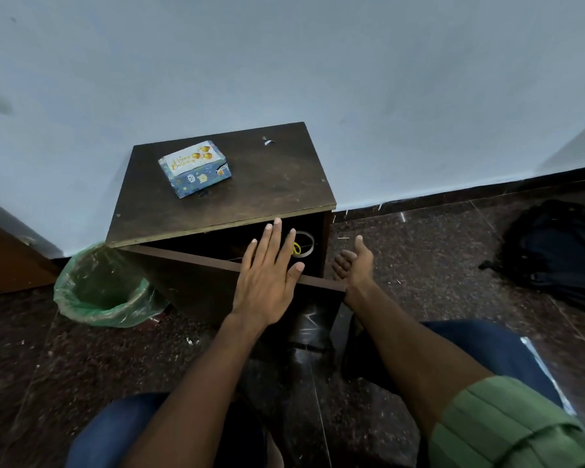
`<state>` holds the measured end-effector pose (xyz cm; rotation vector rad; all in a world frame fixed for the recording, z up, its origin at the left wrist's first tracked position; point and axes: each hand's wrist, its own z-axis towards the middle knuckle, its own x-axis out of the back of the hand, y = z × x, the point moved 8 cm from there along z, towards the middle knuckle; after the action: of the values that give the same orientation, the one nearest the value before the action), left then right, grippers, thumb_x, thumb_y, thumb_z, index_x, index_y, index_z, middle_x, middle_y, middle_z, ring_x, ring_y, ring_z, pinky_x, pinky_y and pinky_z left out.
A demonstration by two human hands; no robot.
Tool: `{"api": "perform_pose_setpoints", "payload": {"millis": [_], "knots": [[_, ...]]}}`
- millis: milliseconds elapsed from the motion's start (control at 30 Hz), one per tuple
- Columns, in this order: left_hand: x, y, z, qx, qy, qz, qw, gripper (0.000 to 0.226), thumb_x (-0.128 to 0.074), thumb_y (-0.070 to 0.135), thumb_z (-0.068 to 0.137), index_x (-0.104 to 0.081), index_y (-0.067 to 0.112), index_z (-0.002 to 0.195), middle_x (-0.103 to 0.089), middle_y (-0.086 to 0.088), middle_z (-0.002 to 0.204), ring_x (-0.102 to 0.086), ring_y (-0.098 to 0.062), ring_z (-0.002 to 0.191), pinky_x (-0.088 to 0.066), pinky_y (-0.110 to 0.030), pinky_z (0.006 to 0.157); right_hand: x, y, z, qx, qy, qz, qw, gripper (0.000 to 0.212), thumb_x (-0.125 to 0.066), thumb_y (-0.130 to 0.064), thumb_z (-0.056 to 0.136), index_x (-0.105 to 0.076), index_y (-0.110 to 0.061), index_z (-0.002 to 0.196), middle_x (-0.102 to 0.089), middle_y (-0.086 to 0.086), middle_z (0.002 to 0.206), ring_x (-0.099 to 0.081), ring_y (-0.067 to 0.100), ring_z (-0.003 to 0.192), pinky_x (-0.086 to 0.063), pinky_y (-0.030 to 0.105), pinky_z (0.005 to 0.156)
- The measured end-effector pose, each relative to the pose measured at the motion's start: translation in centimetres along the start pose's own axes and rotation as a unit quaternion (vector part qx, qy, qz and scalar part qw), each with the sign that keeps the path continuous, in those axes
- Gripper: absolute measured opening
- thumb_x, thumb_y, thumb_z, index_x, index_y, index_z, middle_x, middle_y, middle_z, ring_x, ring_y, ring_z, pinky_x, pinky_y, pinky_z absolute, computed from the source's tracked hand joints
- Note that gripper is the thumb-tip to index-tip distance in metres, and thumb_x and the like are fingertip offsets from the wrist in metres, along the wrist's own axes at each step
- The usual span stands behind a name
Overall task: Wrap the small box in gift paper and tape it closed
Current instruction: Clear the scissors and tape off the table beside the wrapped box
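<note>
Head cam, only view: a wrapped small box in blue birthday-print gift paper is sitting on the dark wooden worktop of a small cabinet, toward the far-left part of the top, near the pale wall. Nothing is touching it; both hands are well apart from it, lower in frame.

Left hand is reaching fwd w/ fingers straight and spread, palm down, hovering over or maybe resting on the top edge of the cabinet's open door; contact is hard to judge from this angle. Fingertips are lying in front of the dark cabinet opening. It's gripping nothing.

Right hand is sitting at the door's right end, palm turned inward, thumb pointing up, fingers loosely curled; it may be touching the door edge, but it's clamping nothing that I can make out.

Inside the cabinet, just right of the left fingertips, a roll of tape is lying w/ something yellow in its ring.

A bin lined w/ a green bag is standing on the floor left of the cabinet. A dark backpack is lying on the floor at far right. Blue-jeaned knees and a rolled green sleeve are showing at the bottom.
</note>
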<state>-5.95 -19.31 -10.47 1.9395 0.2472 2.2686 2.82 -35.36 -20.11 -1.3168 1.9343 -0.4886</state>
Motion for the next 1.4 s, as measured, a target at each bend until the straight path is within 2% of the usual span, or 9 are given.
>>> {"api": "perform_pose_setpoints", "payload": {"millis": [200, 400, 567, 667, 867, 1067, 1167, 1300, 1400], "knots": [[0.1, 0.0, 1.4, 0.014, 0.019, 0.034, 0.999, 0.076, 0.003, 0.064, 0.107, 0.012, 0.023, 0.17, 0.026, -0.005, 0.176, 0.022, -0.019, 0.163, 0.007, -0.046, 0.132, 0.3, -1.9, -1.7, 0.139, 0.062, 0.001, 0.988, 0.076, -0.044, -0.069, 0.101, -0.045, -0.018, 0.157, -0.039, 0.002, 0.165, -0.033, 0.019, 0.153, -0.024, 0.045, 0.127], [-0.8, -0.5, 5.1, 0.032, 0.014, 0.067, 0.997, 0.079, -0.004, 0.064, 0.108, 0.017, 0.017, 0.168, 0.03, -0.008, 0.174, 0.023, -0.023, 0.163, 0.006, -0.051, 0.132, -3.0, -3.0, -1.7, 0.142, -0.003, 0.002, 0.99, 0.078, -0.032, -0.071, 0.103, -0.034, -0.02, 0.162, -0.03, 0.0, 0.168, -0.027, 0.019, 0.155, -0.024, 0.041, 0.125], [-1.7, -0.3, 6.6, 0.065, 0.001, 0.1, 0.993, 0.091, -0.023, 0.064, 0.108, 0.021, 0.01, 0.166, 0.032, -0.011, 0.173, 0.025, -0.027, 0.162, 0.007, -0.052, 0.132, -4.7, -4.0, 0.0, 0.151, -0.017, 0.003, 0.988, 0.121, -0.04, -0.1, 0.066, -0.021, -0.033, 0.166, -0.021, -0.001, 0.173, -0.021, 0.024, 0.159, -0.02, 0.055, 0.128], [-1.5, 0.1, 7.1, 0.056, 0.011, 0.103, 0.993, 0.09, -0.036, 0.056, 0.109, 0.018, 0.013, 0.168, 0.027, -0.009, 0.175, 0.02, -0.025, 0.163, 0.005, -0.051, 0.132, -5.1, -5.4, 0.9, 0.172, 0.003, 0.047, 0.984, 0.108, -0.039, -0.094, 0.079, -0.012, -0.038, 0.166, -0.017, -0.004, 0.174, -0.018, 0.022, 0.159, -0.018, 0.054, 0.129], [0.1, 0.0, 8.1, 0.021, -0.008, 0.059, 0.998, 0.083, -0.044, 0.049, 0.11, 0.001, 0.016, 0.171, 0.007, -0.005, 0.179, 0.005, -0.022, 0.166, -0.005, -0.048, 0.134, -6.3, -4.6, 10.2, 0.124, -0.08, 0.07, 0.987, 0.127, -0.053, -0.109, 0.051, -0.035, -0.043, 0.159, -0.047, -0.004, 0.16, -0.048, 0.025, 0.145, -0.038, 0.053, 0.119], [2.9, -0.7, 9.6, 0.011, -0.037, -0.024, 0.999, 0.063, -0.047, 0.041, 0.111, -0.029, 0.019, 0.167, -0.021, -0.004, 0.177, -0.017, -0.021, 0.163, -0.018, -0.048, 0.129, -9.5, -8.4, -0.1, 0.271, 0.027, -0.105, 0.956, 0.072, -0.044, -0.053, 0.107, -0.015, -0.026, 0.167, -0.022, 0.0, 0.172, -0.028, 0.022, 0.156, -0.029, 0.041, 0.125], [5.3, -2.3, 10.8, 0.027, 0.003, -0.103, 0.994, 0.039, -0.054, 0.028, 0.108, -0.062, 0.018, 0.145, -0.059, -0.005, 0.153, -0.053, -0.027, 0.142, -0.041, -0.053, 0.117, -11.3, -9.7, -2.4, 0.397, 0.072, -0.23, 0.886, 0.064, -0.056, -0.032, 0.103, -0.032, -0.02, 0.161, -0.028, 0.001, 0.17, -0.022, 0.02, 0.158, -0.016, 0.046, 0.13], [7.1, -4.3, 10.2, 0.073, 0.044, -0.148, 0.985, 0.032, -0.061, 0.02, 0.104, -0.071, 0.016, 0.135, -0.072, -0.004, 0.134, -0.065, -0.024, 0.124, -0.051, -0.046, 0.109, -14.8, -9.8, -4.6, 0.483, 0.064, -0.363, 0.794, 0.047, -0.063, -0.013, 0.094, -0.058, -0.013, 0.141, -0.054, 0.004, 0.152, -0.039, 0.02, 0.148, -0.003, 0.041, 0.131], [8.2, -5.7, 9.7, 0.094, 0.083, -0.163, 0.979, 0.03, -0.062, 0.016, 0.104, -0.073, 0.017, 0.132, -0.074, -0.001, 0.131, -0.067, -0.019, 0.121, -0.053, -0.038, 0.106, -16.6, -9.7, -5.0, 0.499, 0.046, -0.417, 0.758, 0.039, -0.064, -0.005, 0.094, -0.067, -0.012, 0.132, -0.062, 0.003, 0.142, -0.048, 0.018, 0.14, -0.03, 0.036, 0.124]]}}
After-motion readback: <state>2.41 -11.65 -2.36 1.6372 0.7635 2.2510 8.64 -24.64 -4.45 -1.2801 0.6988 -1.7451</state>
